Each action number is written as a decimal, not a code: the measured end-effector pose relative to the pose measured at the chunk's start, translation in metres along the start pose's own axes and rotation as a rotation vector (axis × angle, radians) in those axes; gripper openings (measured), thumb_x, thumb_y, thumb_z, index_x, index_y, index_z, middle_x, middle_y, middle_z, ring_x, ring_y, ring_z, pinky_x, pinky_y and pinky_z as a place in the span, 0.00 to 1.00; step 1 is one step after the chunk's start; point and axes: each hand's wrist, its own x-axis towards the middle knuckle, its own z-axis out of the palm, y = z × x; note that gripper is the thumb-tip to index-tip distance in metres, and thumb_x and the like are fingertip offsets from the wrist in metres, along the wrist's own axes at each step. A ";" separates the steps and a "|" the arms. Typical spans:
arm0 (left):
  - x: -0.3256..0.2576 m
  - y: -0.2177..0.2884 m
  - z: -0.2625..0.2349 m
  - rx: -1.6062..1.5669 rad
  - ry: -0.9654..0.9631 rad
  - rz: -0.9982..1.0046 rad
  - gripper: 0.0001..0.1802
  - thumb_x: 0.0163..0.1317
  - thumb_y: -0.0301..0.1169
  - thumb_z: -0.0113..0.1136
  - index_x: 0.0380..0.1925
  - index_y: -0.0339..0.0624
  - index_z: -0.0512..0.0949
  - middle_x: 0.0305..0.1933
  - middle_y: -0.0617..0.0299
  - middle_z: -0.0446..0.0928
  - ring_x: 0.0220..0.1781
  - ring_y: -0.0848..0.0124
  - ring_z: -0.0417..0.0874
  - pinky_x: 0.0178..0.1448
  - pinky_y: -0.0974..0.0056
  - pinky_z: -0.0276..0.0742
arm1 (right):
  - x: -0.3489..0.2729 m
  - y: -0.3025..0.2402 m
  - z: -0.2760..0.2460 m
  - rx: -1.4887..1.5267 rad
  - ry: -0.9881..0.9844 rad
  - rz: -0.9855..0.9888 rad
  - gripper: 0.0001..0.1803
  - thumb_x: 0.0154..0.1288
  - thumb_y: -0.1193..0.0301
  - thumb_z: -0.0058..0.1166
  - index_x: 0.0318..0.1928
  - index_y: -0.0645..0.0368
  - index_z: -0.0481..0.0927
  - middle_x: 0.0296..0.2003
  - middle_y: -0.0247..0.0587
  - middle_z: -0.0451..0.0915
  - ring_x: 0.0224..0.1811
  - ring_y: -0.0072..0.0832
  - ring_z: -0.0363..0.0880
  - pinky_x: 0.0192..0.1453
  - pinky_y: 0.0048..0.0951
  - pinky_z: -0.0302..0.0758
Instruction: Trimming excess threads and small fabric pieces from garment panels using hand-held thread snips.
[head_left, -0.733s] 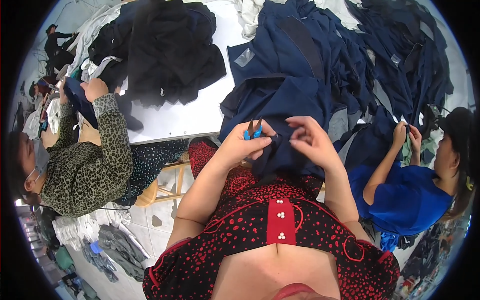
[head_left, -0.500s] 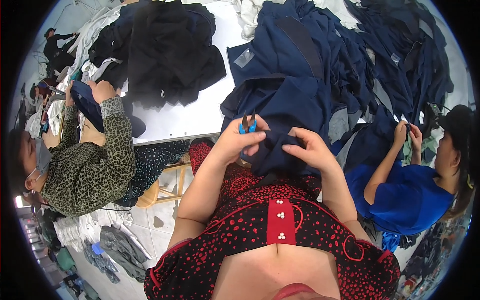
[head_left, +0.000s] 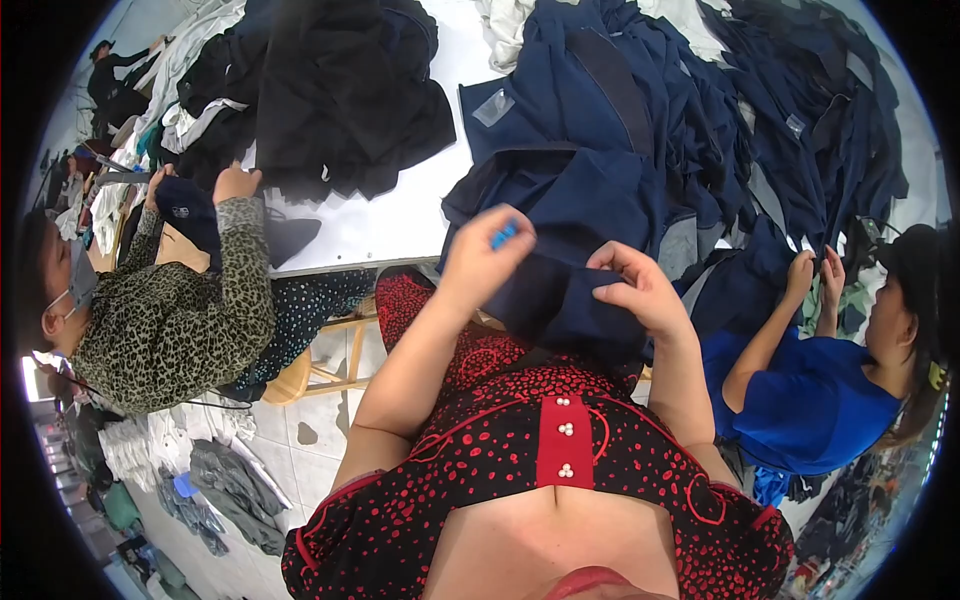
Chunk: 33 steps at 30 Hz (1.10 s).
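A soft, matte navy blue garment [head_left: 560, 250] is held up at the near edge of the white surface [head_left: 400, 215], its lower fold bunched between both hands. The left hand [head_left: 487, 262] is clenched around a small bright blue tool [head_left: 503, 236], probably a thread snip, though only its tip is seen past the fingers. A fold of the same cloth is pinched by the fingers of the right hand [head_left: 632, 290]. Behind it, a crumpled heap of dark blue garments [head_left: 760, 130] is spread across the surface, and a limp pile of black fabric [head_left: 340, 90] lies to the left.

A person in a leopard-print top [head_left: 170, 320] is seated on a wooden stool [head_left: 320, 370] at the left, and a person in a blue shirt [head_left: 810, 410] is seated at the right, both with hands on cloth. The floor [head_left: 310, 440] is laid with pale tiles, with folded grey cloth on it.

Compared with half a second ago, the left hand is raised higher and the tool is more hidden; the right hand has shifted slightly upward along the fold.
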 end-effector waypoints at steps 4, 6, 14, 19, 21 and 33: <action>-0.009 0.010 0.001 0.234 0.195 0.353 0.08 0.53 0.24 0.58 0.34 0.38 0.73 0.30 0.57 0.73 0.32 0.68 0.77 0.37 0.68 0.71 | 0.002 0.004 -0.003 0.022 0.105 -0.016 0.12 0.53 0.80 0.54 0.40 0.61 0.74 0.36 0.28 0.73 0.41 0.14 0.70 0.48 0.16 0.65; -0.026 0.027 0.015 0.282 -0.017 0.384 0.11 0.52 0.31 0.62 0.32 0.39 0.72 0.27 0.55 0.74 0.27 0.64 0.79 0.33 0.64 0.72 | 0.003 0.004 0.000 0.056 0.107 -0.025 0.10 0.55 0.79 0.54 0.40 0.61 0.74 0.36 0.28 0.73 0.41 0.14 0.70 0.48 0.16 0.65; -0.013 -0.020 0.032 -0.068 -0.081 0.162 0.11 0.50 0.19 0.53 0.35 0.39 0.68 0.30 0.65 0.71 0.37 0.75 0.75 0.43 0.71 0.68 | 0.005 0.001 0.008 0.135 0.113 -0.063 0.06 0.64 0.75 0.50 0.40 0.61 0.74 0.34 0.28 0.74 0.38 0.12 0.70 0.46 0.14 0.66; -0.007 -0.008 0.003 -0.244 -0.237 -0.172 0.14 0.53 0.26 0.57 0.41 0.39 0.72 0.35 0.66 0.72 0.26 0.84 0.68 0.28 0.79 0.61 | 0.002 -0.003 0.009 0.239 0.106 0.011 0.08 0.66 0.74 0.49 0.44 0.62 0.72 0.29 0.24 0.72 0.32 0.09 0.67 0.39 0.11 0.63; -0.010 -0.002 0.010 -0.249 -0.210 -0.110 0.14 0.55 0.29 0.58 0.42 0.39 0.72 0.34 0.66 0.72 0.24 0.84 0.67 0.25 0.78 0.59 | 0.005 0.002 0.009 0.158 0.115 -0.042 0.09 0.66 0.74 0.49 0.45 0.62 0.71 0.28 0.24 0.70 0.31 0.09 0.66 0.38 0.11 0.62; -0.021 0.009 0.004 -0.470 -0.290 -0.117 0.05 0.59 0.28 0.56 0.28 0.38 0.73 0.20 0.65 0.70 0.18 0.83 0.64 0.21 0.78 0.56 | 0.001 -0.013 0.017 -0.453 -0.102 -0.054 0.11 0.54 0.73 0.59 0.35 0.65 0.74 0.29 0.35 0.77 0.33 0.20 0.72 0.41 0.23 0.69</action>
